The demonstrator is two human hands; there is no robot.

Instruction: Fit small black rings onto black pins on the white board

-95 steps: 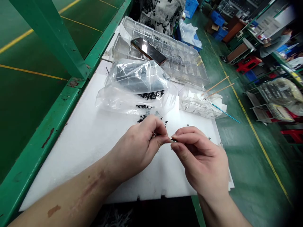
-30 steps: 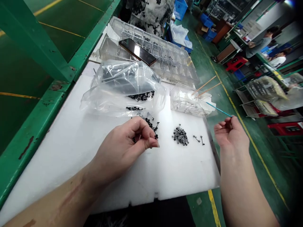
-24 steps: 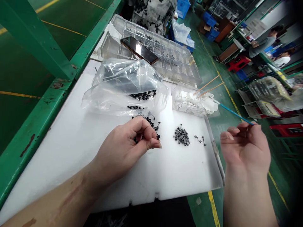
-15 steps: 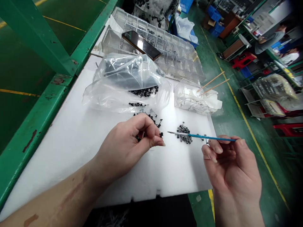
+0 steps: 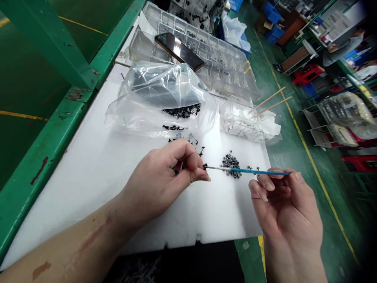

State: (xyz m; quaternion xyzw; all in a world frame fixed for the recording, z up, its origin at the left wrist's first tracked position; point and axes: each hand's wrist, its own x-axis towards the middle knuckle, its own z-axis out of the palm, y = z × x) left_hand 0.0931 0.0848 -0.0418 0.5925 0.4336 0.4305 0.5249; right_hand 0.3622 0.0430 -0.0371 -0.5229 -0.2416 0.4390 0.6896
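Right in the middle of the frame, your left hand (image 5: 165, 177) pinches a tiny black part (image 5: 205, 166) with finger and thumb, while your right hand (image 5: 282, 208), lower right, pinches the thin blue stick (image 5: 250, 171), its tip touching that part, near the pile of little rings (image 5: 231, 160) on the white board (image 5: 88, 169).

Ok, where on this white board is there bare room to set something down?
Bare: white board between green frame and left hand, and its near edge. Crowded: black parts at left hand, brush in right hand, ring pile, plastic bag, clear box.
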